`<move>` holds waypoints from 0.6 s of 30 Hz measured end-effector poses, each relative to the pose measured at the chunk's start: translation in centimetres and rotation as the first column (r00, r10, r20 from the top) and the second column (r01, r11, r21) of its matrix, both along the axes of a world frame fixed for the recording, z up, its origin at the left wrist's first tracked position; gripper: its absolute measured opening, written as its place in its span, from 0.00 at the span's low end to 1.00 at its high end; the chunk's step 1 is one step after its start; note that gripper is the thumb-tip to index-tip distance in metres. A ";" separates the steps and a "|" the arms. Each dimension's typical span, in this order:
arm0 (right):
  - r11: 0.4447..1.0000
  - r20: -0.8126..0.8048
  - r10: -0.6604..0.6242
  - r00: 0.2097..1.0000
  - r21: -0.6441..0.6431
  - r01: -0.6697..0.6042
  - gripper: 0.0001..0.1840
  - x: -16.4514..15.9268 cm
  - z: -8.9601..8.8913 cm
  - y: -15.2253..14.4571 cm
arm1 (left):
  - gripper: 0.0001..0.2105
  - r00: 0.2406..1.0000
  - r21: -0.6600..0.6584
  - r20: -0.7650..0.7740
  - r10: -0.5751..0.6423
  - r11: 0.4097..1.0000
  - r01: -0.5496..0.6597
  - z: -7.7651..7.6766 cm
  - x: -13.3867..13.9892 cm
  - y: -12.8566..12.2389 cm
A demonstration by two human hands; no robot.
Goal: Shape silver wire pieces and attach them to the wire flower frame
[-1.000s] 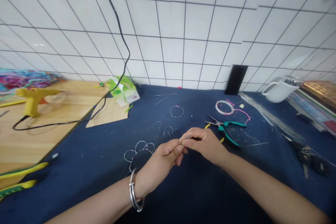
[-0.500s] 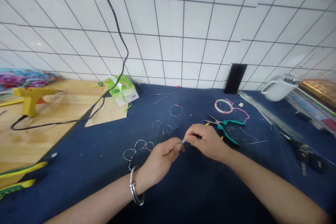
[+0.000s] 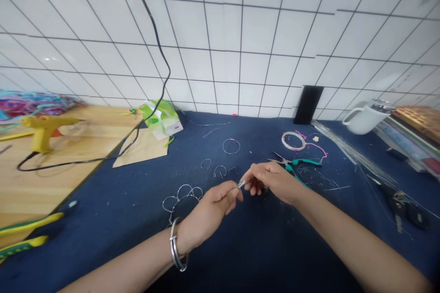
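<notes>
My left hand [image 3: 218, 201] pinches a small bundle of thin silver wires [image 3: 243, 183] between thumb and fingers, the wire tips fanning out toward the right. My right hand [image 3: 273, 181] is curled at those tips, its thumb and forefinger on the wire ends. Left of my hands lies a wire piece with round loops [image 3: 184, 191], partly hidden by the left hand. Beyond them are two small bent wire arcs, one of them an open curve [image 3: 220, 170], and a wire ring [image 3: 231, 146] with a pink spot. Teal-handled needle-nose pliers [image 3: 292, 163] lie behind my right hand, partly covered by it.
At left, a yellow glue gun [image 3: 43, 132] rests on a wooden board [image 3: 79, 183]; its black cord crosses the view. Yellow-green handles [image 3: 30, 231] lie nearer. To the right are a wire coil [image 3: 284, 141], long wires [image 3: 338, 146], keys [image 3: 398, 208] and a white mug [image 3: 366, 118].
My right fingers have loosened from a tight pinch and shifted slightly, so more of the fanned wire tips shows. The left hand keeps its grip. The view has tilted slightly.
</notes>
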State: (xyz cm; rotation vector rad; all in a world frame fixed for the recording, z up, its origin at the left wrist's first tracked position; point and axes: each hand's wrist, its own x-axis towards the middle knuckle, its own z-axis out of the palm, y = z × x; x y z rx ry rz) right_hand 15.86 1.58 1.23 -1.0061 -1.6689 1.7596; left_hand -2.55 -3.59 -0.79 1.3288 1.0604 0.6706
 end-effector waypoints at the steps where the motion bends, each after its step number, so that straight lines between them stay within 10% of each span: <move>1: 1.000 0.005 -0.001 1.000 0.004 0.001 0.20 0.0 0.0 0.0 | 0.13 1.000 0.001 0.001 0.002 1.000 -0.002 0.0 0.0 0.0; 6: 0.979 0.172 -0.057 0.984 0.205 0.021 0.09 -0.3 0.1 -0.3 | 0.11 1.000 0.039 -0.027 0.002 0.999 -0.001 0.3 0.0 0.1; 11: 0.809 0.298 -0.202 0.933 0.588 -0.013 0.10 -0.7 -0.2 -0.6 | 0.11 1.000 0.035 -0.018 -0.019 0.999 0.019 0.1 0.2 0.2; 18: 0.846 0.428 -0.222 0.876 0.531 -0.046 0.12 1.6 1.6 0.3 | 0.10 0.999 -0.027 0.053 0.014 1.000 -0.013 -0.2 0.0 0.3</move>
